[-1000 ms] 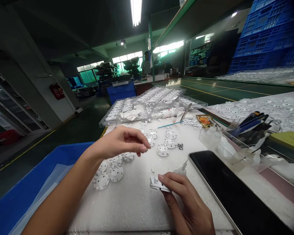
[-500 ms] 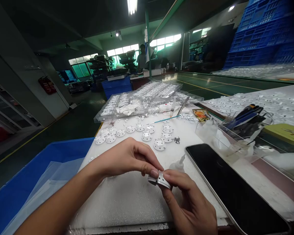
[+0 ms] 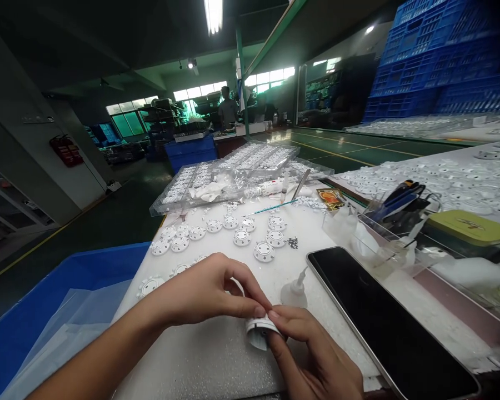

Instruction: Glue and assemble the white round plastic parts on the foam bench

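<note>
Between my two hands is a small white round plastic part (image 3: 258,332), tilted so that its hollow side faces me. My right hand (image 3: 308,347) grips it from the right, thumb below and fingers at the top edge. My left hand (image 3: 229,291) pinches its top edge with thumb and forefinger; whether a smaller piece sits between those fingertips is hidden. Just beyond the hands stands a white bottle with a thin nozzle (image 3: 294,291). Several white discs with dark spots (image 3: 264,251) lie further back, beside a small pile of dark bits (image 3: 292,243).
To the right lies a black phone (image 3: 383,316), near a clear tray of tools (image 3: 400,222) and a green-yellow tin (image 3: 470,226). Clear trays of white parts (image 3: 200,178) are stacked at the back, with a blue brush (image 3: 270,208) before them. A blue bin (image 3: 104,255) stands left.
The white part has tipped, so its hollow inside now shows instead of its spotted outer face. Both hands sit slightly lower and further left. The whole view has shifted a little.
</note>
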`<state>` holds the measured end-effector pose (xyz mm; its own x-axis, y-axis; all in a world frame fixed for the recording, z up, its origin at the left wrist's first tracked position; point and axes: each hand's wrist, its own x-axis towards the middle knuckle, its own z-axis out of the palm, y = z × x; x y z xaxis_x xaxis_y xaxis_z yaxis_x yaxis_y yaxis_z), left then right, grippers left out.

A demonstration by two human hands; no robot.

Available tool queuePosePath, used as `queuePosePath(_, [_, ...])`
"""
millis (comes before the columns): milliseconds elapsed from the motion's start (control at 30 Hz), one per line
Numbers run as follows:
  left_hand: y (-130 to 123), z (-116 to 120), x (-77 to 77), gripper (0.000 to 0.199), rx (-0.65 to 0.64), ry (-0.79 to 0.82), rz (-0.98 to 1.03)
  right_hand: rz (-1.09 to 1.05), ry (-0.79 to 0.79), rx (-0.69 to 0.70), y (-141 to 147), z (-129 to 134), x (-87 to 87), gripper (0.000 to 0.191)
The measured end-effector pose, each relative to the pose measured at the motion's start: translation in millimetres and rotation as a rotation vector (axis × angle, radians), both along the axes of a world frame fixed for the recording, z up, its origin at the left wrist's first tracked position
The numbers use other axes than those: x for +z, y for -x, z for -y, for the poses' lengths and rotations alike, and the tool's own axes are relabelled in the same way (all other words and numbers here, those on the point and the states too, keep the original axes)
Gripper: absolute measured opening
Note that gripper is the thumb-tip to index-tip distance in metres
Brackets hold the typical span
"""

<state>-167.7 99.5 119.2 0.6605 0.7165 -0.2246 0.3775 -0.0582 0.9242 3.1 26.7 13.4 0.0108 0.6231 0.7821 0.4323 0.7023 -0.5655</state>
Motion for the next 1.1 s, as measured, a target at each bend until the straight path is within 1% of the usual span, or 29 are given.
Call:
queuePosePath(67, [0, 0, 0.0, 0.018, 0.017, 0.076, 0.033, 0.017, -0.022, -0.02, 0, 0, -0.5, 0.022])
queuePosePath(133, [0, 0, -1.0, 0.018, 0.061, 0.144, 0.069, 0.037, -0.047, -0.048, -1, 0, -0.4, 0.023])
queuePosePath(233, [-4, 2, -5.6, 0.015, 0.106, 0.204, 0.098, 0.06, -0.071, -0.091, 0, 1, -0.2, 0.022])
queuePosePath(367, [-10, 3, -15.4, 0.016, 0.152, 0.237, 0.116, 0.079, -0.081, -0.154, 2, 4, -3.4, 0.021])
queuePosePath(533, [-18, 4, -28.5, 0.021, 0.179, 0.251, 0.093, 0.034, -0.017, -0.226, 1, 9, -9.7, 0.018])
queuePosePath(667, [-24, 11, -37.6, 0.023, 0.172, 0.306, 0.133, 0.123, -0.023, -0.212, -5, 16, -10.6, 0.017])
queuePosePath(767, [-27, 16, -40.2, 0.023, 0.162, 0.322, 0.188, 0.101, 0.006, -0.235, -6, 20, -9.4, 0.015])
queuePosePath(800, [-27, 17, -39.7, 0.023, 0.158, 0.292, 0.177, 0.085, 0.027, -0.243, -7, 21, -8.9, 0.015])
queuePosePath(867, [-25, 17, -36.8, 0.021, 0.129, 0.17, 0.108, 0.11, 0.052, -0.222, -9, 22, -8.0, 0.013])
queuePosePath(1000, [-19, 15, -30.0, 0.017, -0.048, -0.154, -0.023, 0.203, 0.095, -0.193, -17, 20, -6.1, 0.009])
queuePosePath(1033, [-19, 15, -29.6, 0.019, -0.079, -0.213, -0.042, 0.195, 0.108, -0.204, -18, 19, -5.6, 0.009])
queuePosePath(1100, [-18, 16, -31.1, 0.022, -0.101, -0.302, -0.062, 0.175, 0.119, -0.215, -19, 17, -4.9, 0.01])
